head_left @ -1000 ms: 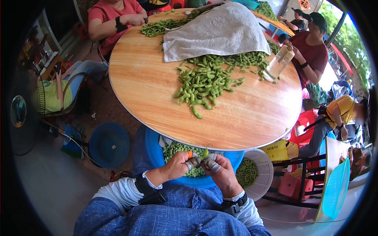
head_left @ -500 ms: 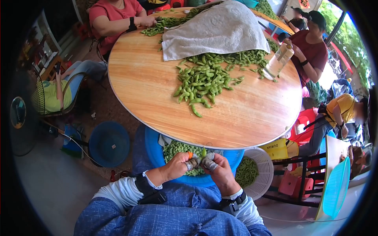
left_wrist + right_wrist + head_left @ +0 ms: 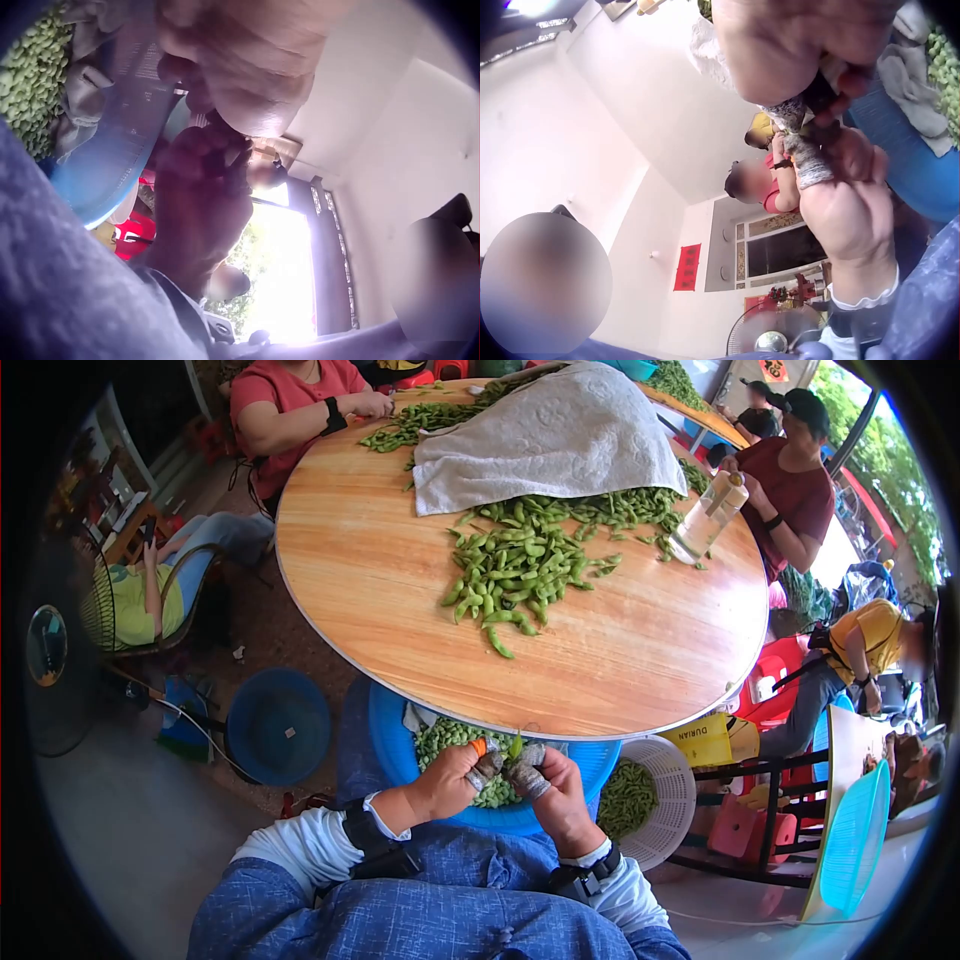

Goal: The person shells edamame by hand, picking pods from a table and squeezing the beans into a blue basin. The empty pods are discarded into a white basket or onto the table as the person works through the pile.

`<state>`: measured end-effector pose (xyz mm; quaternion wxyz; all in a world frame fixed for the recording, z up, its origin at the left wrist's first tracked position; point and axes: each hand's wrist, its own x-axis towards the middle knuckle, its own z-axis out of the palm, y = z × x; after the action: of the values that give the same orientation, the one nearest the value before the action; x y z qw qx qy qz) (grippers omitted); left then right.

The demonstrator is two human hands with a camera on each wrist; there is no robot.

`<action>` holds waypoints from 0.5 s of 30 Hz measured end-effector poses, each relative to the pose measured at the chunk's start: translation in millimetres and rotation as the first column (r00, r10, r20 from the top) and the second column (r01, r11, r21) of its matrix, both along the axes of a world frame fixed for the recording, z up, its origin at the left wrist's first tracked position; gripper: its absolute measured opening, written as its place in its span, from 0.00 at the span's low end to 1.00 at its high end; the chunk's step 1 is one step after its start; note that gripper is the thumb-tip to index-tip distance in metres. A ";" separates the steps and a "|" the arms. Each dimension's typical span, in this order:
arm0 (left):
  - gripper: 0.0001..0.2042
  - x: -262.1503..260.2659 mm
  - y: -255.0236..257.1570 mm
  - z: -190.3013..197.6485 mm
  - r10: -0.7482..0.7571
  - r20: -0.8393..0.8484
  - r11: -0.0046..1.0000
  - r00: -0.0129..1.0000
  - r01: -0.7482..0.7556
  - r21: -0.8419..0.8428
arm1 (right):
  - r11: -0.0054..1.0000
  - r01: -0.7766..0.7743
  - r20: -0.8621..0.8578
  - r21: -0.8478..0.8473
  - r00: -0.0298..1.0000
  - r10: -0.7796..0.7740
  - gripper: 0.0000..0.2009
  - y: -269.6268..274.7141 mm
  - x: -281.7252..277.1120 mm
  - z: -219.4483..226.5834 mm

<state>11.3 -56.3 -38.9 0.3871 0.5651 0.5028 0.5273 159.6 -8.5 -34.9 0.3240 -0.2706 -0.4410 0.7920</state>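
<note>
In the head view, my left hand (image 3: pixel 440 782) and right hand (image 3: pixel 562 800) meet just off the table's near edge, thumbs close together. Between them they pinch a green edamame pod (image 3: pixel 516 744), mostly hidden by the fingers. Grey wrapping covers thumbs and fingertips, and an orange band circles a left finger. Directly below is a blue tub (image 3: pixel 385 735) with shelled green beans (image 3: pixel 440 738) in it. Up close, the right wrist view shows the wrapped left thumb (image 3: pixel 810 161) against the right hand (image 3: pixel 780 56); the left wrist view is too dark to show the pod.
A round wooden table (image 3: pixel 380 590) bears a heap of edamame pods (image 3: pixel 520 565), partly under a grey towel (image 3: pixel 550 445), and a clear bottle (image 3: pixel 708 520). A white basket (image 3: pixel 675 800) of pods stands right, an empty-looking blue basin (image 3: pixel 278 725) left. Other people sit around.
The pod has sunk lower between the fingers and less of it shows. Both hands have turned slightly inward around it. Across the table, the person in red has shifted their hands.
</note>
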 end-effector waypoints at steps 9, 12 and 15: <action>0.05 -14.9 -8.6 -2.4 -0.143 0.019 0.888 0.989 0.137 -0.440 | 0.870 -0.200 0.424 0.451 0.906 -0.011 0.03 3.8 2.0 -14.4; 0.04 -8.8 -7.1 -20.5 0.016 0.115 0.788 0.993 0.058 -0.613 | 0.698 -0.361 0.597 0.618 0.794 -0.118 0.04 6.0 -2.7 -3.8; 0.04 -6.5 -5.4 -42.8 0.042 0.200 0.837 0.979 0.075 -0.542 | 0.672 -0.428 0.658 0.604 0.744 -0.117 0.03 8.0 -3.1 -9.3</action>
<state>4.9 -61.8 -81.7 0.5861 0.3783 0.5851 0.4136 156.5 -0.5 -44.3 0.1557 -0.3349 -0.8224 0.4328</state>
